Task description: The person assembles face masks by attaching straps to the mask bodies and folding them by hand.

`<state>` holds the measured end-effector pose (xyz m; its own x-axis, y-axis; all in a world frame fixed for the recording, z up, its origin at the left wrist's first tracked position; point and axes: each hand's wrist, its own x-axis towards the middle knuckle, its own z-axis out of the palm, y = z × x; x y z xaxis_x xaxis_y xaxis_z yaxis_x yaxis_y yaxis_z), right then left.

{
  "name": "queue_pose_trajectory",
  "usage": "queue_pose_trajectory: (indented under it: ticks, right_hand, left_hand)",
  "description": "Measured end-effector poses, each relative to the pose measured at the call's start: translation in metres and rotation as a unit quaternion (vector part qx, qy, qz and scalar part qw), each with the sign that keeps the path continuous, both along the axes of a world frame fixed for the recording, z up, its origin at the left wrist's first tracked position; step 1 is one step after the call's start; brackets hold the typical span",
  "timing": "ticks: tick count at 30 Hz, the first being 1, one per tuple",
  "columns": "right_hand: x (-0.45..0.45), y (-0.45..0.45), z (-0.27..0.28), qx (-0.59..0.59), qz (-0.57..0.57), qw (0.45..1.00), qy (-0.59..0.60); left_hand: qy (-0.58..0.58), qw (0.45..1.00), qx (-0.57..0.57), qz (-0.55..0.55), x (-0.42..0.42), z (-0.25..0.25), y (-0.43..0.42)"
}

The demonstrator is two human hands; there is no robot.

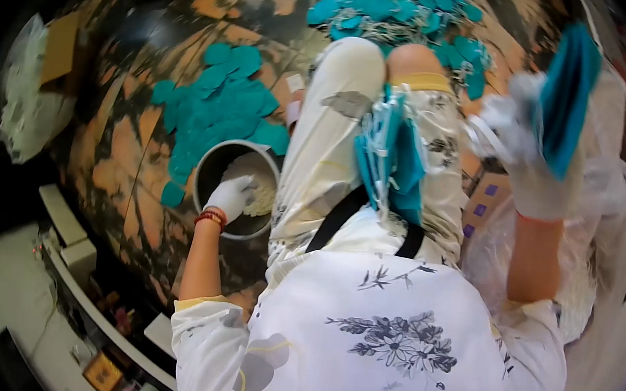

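My left hand [229, 196], in a white glove, is inside a grey pot [198, 183] at the left of my legs. Its fingers look curled together beside pale loose grains [261, 199]; whatever they hold is hidden. Raised at the right, my gloved right hand [520, 122] is closed on a teal fabric pouch [567, 100]. That hand is blurred, with white cord hanging near its fingers. Several similar teal pouches [407, 167] with white cords lie in my lap, between my thighs.
A spread of flat teal pieces [223, 106] covers the patterned floor [124, 176] behind the pot. Farther forward lies a larger heap of teal pieces with white cords [379, 4]. Clear plastic [494, 249] and a cardboard box [489, 203] are at my right.
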<state>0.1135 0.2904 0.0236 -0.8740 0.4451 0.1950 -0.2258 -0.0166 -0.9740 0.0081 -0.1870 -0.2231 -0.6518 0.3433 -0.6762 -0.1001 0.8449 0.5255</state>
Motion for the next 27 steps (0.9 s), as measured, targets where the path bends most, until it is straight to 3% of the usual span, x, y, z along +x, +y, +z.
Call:
queue_pose_trajectory:
  ticks: [1,3,6,7,10,12,13,16,17,19,21,23,24,25,26,27]
  right_hand:
    - [-0.008,-0.006,-0.001,0.070,-0.030,0.997,0.011]
    - [-0.025,-0.020,0.011,-0.097,0.003,0.995,0.034]
    - [-0.039,-0.030,0.017,-0.373,0.021,0.926,0.056]
    - [-0.049,-0.015,0.011,-0.390,0.298,0.864,0.111]
    - [-0.056,-0.035,0.015,-0.402,0.351,0.839,0.109]
    - [-0.061,-0.044,0.023,-0.439,0.399,0.799,0.098]
    - [-0.063,-0.048,0.027,-0.456,0.420,0.779,0.094]
    - [-0.055,-0.063,0.035,-0.416,0.340,0.839,0.088]
    - [-0.063,-0.043,0.028,-0.474,0.413,0.774,0.079]
    - [-0.057,-0.041,0.032,-0.445,0.284,0.844,0.093]
    - [-0.055,-0.050,0.043,-0.372,0.133,0.913,0.106]
    - [-0.054,-0.045,0.034,-0.111,0.052,0.988,0.094]
    - [-0.054,-0.040,0.031,0.023,0.010,0.996,0.085]
    - [-0.056,-0.029,0.032,-0.135,0.135,0.976,0.105]
    - [-0.059,-0.013,0.036,-0.289,0.254,0.915,0.121]
    - [-0.060,0.001,0.038,-0.429,0.363,0.817,0.132]
  left_hand:
    - [0.023,0.996,-0.061,-0.068,0.002,-0.003,-0.002]
    - [0.057,0.969,-0.181,-0.156,0.002,0.004,0.005]
    - [0.240,0.966,-0.069,-0.070,-0.012,0.051,0.040]
    - [0.233,0.971,0.044,-0.024,-0.021,0.071,0.057]
    - [0.115,0.921,0.369,0.051,-0.029,0.176,0.130]
    - [0.143,0.864,0.481,-0.024,-0.022,0.209,0.171]
    - [0.143,0.852,0.499,-0.060,-0.020,0.214,0.188]
    - [0.115,0.853,0.484,-0.155,-0.018,0.231,0.218]
    - [0.091,0.881,0.431,-0.174,-0.018,0.244,0.223]
    - [0.015,0.862,0.490,-0.129,-0.012,0.231,0.233]
    - [-0.041,0.884,0.448,-0.129,-0.014,0.219,0.234]
    - [-0.131,0.871,0.459,-0.116,-0.011,0.220,0.234]
    - [-0.149,0.867,0.460,-0.122,-0.010,0.220,0.231]
    - [-0.168,0.863,0.459,-0.128,-0.010,0.218,0.228]
    - [-0.188,0.858,0.458,-0.134,-0.009,0.217,0.225]
    - [-0.191,0.871,0.431,-0.135,-0.009,0.227,0.222]
